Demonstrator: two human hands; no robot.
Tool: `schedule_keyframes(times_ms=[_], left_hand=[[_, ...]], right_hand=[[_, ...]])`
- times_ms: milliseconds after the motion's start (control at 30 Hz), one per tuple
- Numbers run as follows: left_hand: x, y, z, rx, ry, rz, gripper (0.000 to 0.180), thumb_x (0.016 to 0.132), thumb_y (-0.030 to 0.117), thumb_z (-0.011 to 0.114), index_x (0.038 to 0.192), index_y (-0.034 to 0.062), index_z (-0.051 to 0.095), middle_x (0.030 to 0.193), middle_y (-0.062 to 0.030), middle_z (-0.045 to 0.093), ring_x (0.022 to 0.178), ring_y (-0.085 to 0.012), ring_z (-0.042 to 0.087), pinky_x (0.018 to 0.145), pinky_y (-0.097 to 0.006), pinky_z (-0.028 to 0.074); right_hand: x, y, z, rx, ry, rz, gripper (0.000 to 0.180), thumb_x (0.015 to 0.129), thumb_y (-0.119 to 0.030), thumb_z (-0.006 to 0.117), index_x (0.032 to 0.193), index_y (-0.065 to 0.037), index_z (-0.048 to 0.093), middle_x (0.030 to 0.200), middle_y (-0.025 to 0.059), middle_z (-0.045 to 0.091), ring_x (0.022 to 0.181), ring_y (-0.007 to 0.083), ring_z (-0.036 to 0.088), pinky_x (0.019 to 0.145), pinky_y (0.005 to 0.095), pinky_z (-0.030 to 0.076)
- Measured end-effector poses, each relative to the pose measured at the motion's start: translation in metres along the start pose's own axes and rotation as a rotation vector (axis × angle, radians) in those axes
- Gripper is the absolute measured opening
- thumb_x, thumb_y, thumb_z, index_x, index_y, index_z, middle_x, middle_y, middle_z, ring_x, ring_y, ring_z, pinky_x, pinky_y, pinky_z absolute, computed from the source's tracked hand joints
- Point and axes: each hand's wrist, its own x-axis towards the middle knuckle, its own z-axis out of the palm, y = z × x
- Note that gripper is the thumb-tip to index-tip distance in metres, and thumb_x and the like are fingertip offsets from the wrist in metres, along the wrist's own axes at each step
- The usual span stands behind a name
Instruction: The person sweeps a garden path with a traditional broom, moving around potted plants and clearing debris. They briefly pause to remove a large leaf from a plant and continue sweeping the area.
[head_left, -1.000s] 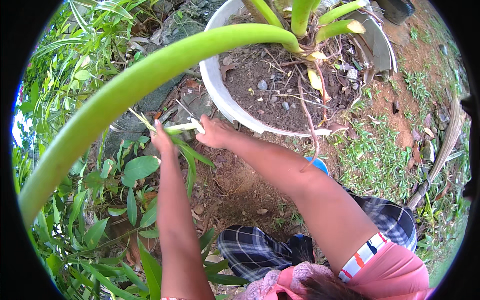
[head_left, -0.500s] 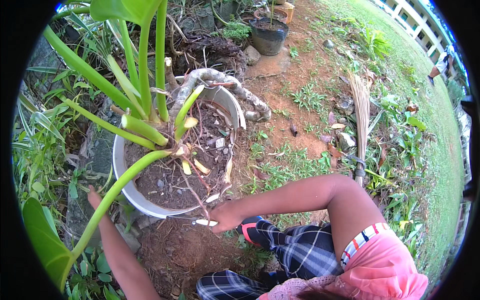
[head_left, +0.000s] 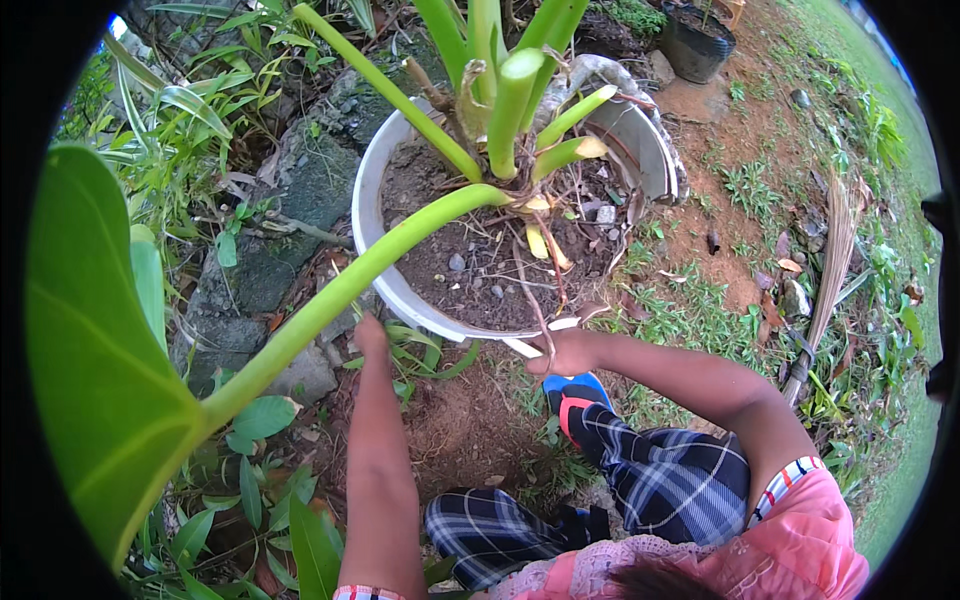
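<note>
gripping pale stalk (head_left: 540, 340) crosswise at white pot (head_left: 372, 240) rim, right hand (head_left: 565, 352).

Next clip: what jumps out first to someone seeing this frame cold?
The big white pot at top centre, full of dark soil and thick green stalks, one stalk arching down to a huge leaf at far left. Both bare hands are at the pot's near rim: the left hand against the wall, the right hand gripping a pale strip. Plaid trousers fill the lower right.
</note>
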Motion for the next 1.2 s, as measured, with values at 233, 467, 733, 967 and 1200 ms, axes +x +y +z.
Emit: schedule_keyframes(times_ms=[233,467,733,967,1200], left_hand=[[-0.030,0.086,-0.084,-0.320,0.389,0.241,0.050,0.078,0.043,0.059,0.092,-0.0048,0.055,0.083,-0.0191,0.058,0.077,-0.0315,0.055,0.072,-0.040,0.042],[-0.005,0.182,-0.197,-1.384,0.157,0.477,0.027,0.082,0.021,0.060,0.094,0.0053,0.041,0.089,-0.0068,0.054,0.077,-0.0192,0.056,0.063,-0.035,0.051],[0.005,0.203,-0.206,-1.171,0.253,0.378,0.040,0.074,0.008,0.068,0.103,-0.0077,0.045,0.091,-0.0126,0.056,0.074,-0.0212,0.059,0.061,-0.036,0.053],[0.017,0.135,-0.164,-1.206,0.178,0.093,0.041,0.077,-0.004,0.059,0.112,-0.0061,0.037,0.092,-0.0122,0.053,0.074,-0.0196,0.059,0.064,-0.035,0.052],[0.026,0.040,-0.096,-0.846,0.165,0.043,0.043,0.083,0.002,0.053,0.121,0.0026,0.034,0.105,-0.0114,0.050,0.090,-0.0198,0.055,0.079,-0.030,0.045]], right_hand=[[0.034,0.032,0.019,0.051,-0.013,0.027,0.068,0.079,-0.055,0.038,0.118,0.001,0.045,0.111,0.0276,0.051,0.105,0.0397,0.049,0.090,0.0407,0.038],[0.064,0.047,0.033,0.232,-0.106,0.019,0.073,0.079,-0.060,0.035,0.117,0.000,0.050,0.120,0.0223,0.048,0.113,0.0315,0.046,0.095,0.0370,0.035],[0.064,0.040,0.033,0.355,0.002,-0.051,0.045,0.080,-0.034,0.053,0.108,0.000,0.047,0.085,0.0074,0.054,0.080,0.0164,0.051,0.073,0.0292,0.041],[0.067,0.030,0.032,0.343,-0.007,-0.172,0.039,0.080,-0.027,0.055,0.107,0.000,0.047,0.079,0.0047,0.051,0.073,0.0133,0.048,0.068,0.0280,0.041],[0.071,0.039,0.035,0.462,-0.109,-0.142,0.049,0.082,-0.029,0.053,0.118,0.001,0.042,0.100,0.0078,0.052,0.093,0.0164,0.048,0.082,0.0292,0.038]])
